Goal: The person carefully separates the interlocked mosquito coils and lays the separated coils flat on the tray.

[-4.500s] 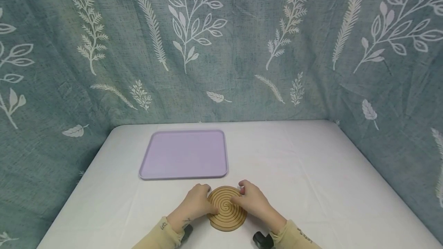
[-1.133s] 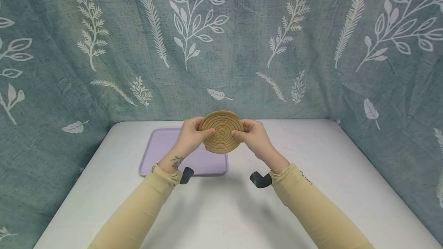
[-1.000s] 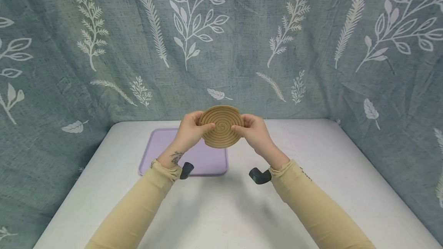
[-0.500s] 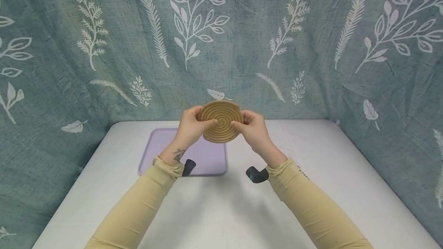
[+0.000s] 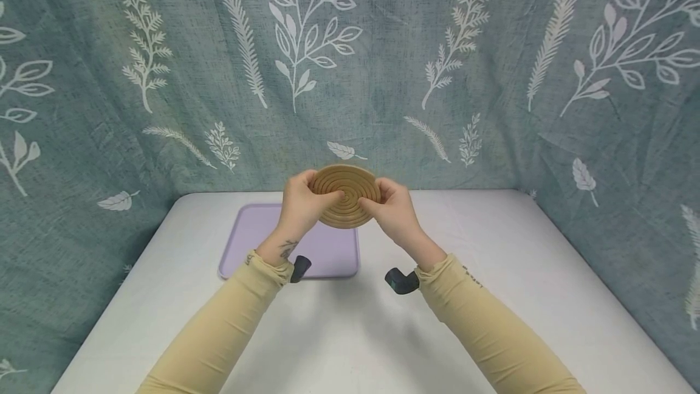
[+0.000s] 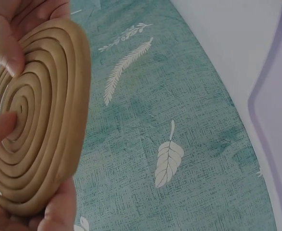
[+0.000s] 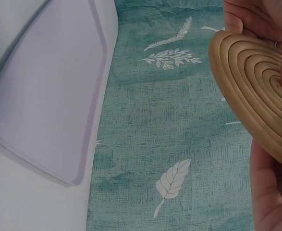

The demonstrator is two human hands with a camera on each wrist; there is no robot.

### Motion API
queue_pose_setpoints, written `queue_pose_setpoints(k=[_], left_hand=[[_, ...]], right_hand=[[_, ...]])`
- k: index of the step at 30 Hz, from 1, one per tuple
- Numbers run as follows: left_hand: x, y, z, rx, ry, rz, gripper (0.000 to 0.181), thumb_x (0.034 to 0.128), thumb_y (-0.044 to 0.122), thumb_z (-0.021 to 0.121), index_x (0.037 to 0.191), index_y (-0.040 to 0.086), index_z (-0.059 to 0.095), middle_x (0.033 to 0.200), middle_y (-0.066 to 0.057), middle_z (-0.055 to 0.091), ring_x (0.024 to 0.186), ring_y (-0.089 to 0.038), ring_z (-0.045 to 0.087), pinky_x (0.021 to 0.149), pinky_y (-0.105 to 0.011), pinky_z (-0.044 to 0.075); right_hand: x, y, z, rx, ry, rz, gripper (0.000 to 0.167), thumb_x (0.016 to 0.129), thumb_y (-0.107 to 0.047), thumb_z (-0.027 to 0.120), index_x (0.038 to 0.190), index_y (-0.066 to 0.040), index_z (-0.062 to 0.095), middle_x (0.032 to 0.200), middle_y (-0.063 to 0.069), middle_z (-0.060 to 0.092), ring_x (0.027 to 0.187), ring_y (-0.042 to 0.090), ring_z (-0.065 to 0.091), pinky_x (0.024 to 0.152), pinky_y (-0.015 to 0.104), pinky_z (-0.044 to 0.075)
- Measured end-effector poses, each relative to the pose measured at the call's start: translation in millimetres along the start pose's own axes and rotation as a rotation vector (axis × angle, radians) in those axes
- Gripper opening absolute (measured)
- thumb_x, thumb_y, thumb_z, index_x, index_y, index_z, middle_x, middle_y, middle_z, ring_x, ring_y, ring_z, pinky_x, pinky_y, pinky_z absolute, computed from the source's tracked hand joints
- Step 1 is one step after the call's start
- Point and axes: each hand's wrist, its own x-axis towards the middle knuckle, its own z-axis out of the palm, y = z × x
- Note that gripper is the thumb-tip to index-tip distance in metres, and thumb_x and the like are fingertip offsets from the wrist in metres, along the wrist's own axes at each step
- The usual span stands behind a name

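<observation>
Both hands hold up a coiled tan disc [image 5: 346, 176], a round spiral of thick cord-like rings, above the table in the head view. The left hand [image 5: 301, 207] grips its left edge, thumb laid across the front near the centre. On the other edge the right hand [image 5: 398, 213] pinches it the same way, fingers behind. Narrow gaps show between some rings of the disc [image 6: 59, 110] in the left wrist view. The disc [image 7: 244, 91] is partly cut off at the right of the right wrist view. Most fingers behind it are hidden.
A lilac tray [image 5: 328, 260] lies on the white table [image 5: 465, 248] at the back left, partly behind the left hand and arm. Green leaf-patterned cloth [image 5: 383, 78] hangs behind the table and along its sides. A dark camera sits at each wrist.
The disc lay on the table at first, with both hands at its edges. Since then the hands have raised it. Over the last half second it tips slightly and shifts a little left and down.
</observation>
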Motion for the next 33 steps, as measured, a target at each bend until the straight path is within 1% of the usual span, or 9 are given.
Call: queue_pose_setpoints(k=[5,8,11,15,17,21,27,29,33], left_hand=[[-2.3,-1.5,2.9,0.025,0.032,0.021,0.029,0.0736,0.01,0.075,0.098,0.0,0.063,0.092,-0.016,0.067,0.083,-0.026,0.066,0.068,-0.033,0.056],[-2.7,-3.6,3.1,0.032,0.031,0.025,0.029,0.0739,0.01,0.075,0.099,0.0,0.063,0.093,-0.016,0.067,0.083,-0.027,0.066,0.067,-0.034,0.057],[-2.2,-5.6,1.8,0.024,0.014,0.02,0.031,0.0743,0.01,0.074,0.101,0.0,0.063,0.094,-0.016,0.067,0.085,-0.027,0.066,0.069,-0.034,0.056],[-0.4,-8.2,-1.7,0.0,-0.028,0.018,0.031,0.0747,0.009,0.074,0.102,0.0,0.062,0.095,-0.016,0.066,0.086,-0.027,0.065,0.07,-0.034,0.056],[1.1,-9.4,-3.6,-0.012,-0.054,0.023,0.031,0.0745,0.008,0.074,0.102,0.0,0.063,0.095,-0.016,0.066,0.087,-0.027,0.064,0.071,-0.034,0.055],[3.8,-10.6,-7.5,-0.029,-0.109,0.046,0.033,0.0744,0.008,0.075,0.104,0.002,0.063,0.097,-0.015,0.066,0.089,-0.025,0.063,0.073,-0.034,0.055],[5.4,-7.9,-10.1,-0.043,-0.168,0.105,0.032,0.0736,0.006,0.076,0.104,0.003,0.064,0.097,-0.015,0.066,0.087,-0.024,0.062,0.071,-0.032,0.054],[5.8,-7.5,-10.4,-0.054,-0.178,0.107,0.031,0.0733,0.005,0.076,0.102,0.003,0.064,0.096,-0.014,0.066,0.085,-0.024,0.063,0.07,-0.031,0.053],[6.2,-7.7,-11.0,-0.075,-0.185,0.091,0.032,0.0733,0.005,0.076,0.103,0.003,0.064,0.097,-0.014,0.066,0.086,-0.023,0.062,0.071,-0.03,0.052]], right_hand=[[-1.3,1.9,2.6,-0.04,-0.013,-0.046,0.016,0.082,0.007,0.06,0.098,0.009,0.059,0.095,0.025,0.066,0.082,0.025,0.066,0.064,0.022,0.055],[-1.7,3.5,3.0,-0.047,-0.021,-0.064,0.013,0.083,0.005,0.06,0.096,0.008,0.06,0.093,0.024,0.066,0.081,0.026,0.066,0.064,0.022,0.054],[-2.0,4.4,1.4,-0.002,-0.026,-0.054,0.012,0.089,-0.001,0.054,0.093,0.009,0.059,0.086,0.019,0.065,0.078,0.019,0.064,0.066,0.023,0.054],[-0.2,3.6,-3.2,0.141,-0.039,0.025,0.033,0.096,-0.012,0.038,0.093,0.012,0.06,0.075,0.004,0.062,0.07,0.01,0.061,0.065,0.023,0.053],[1.4,2.2,-6.2,0.229,-0.056,0.075,0.037,0.096,-0.014,0.033,0.089,0.006,0.063,0.073,-0.004,0.061,0.067,0.008,0.06,0.063,0.022,0.052],[4.7,-1.3,-10.7,0.347,-0.116,0.131,0.04,0.096,-0.012,0.029,0.074,-0.013,0.063,0.067,-0.007,0.06,0.064,0.006,0.059,0.06,0.02,0.051],[9.7,0.1,-11.8,0.343,-0.165,0.174,0.031,0.096,-0.011,0.042,0.074,-0.019,0.063,0.071,-0.007,0.061,0.067,0.005,0.058,0.064,0.02,0.05],[10.5,1.4,-11.3,0.339,-0.177,0.175,0.024,0.093,-0.006,0.049,0.078,-0.018,0.064,0.072,-0.007,0.063,0.068,0.005,0.058,0.064,0.021,0.05],[11.4,2.2,-9.5,0.326,-0.211,0.161,0.026,0.086,0.005,0.054,0.084,-0.018,0.064,0.072,-0.007,0.065,0.068,0.006,0.061,0.065,0.023,0.052]])
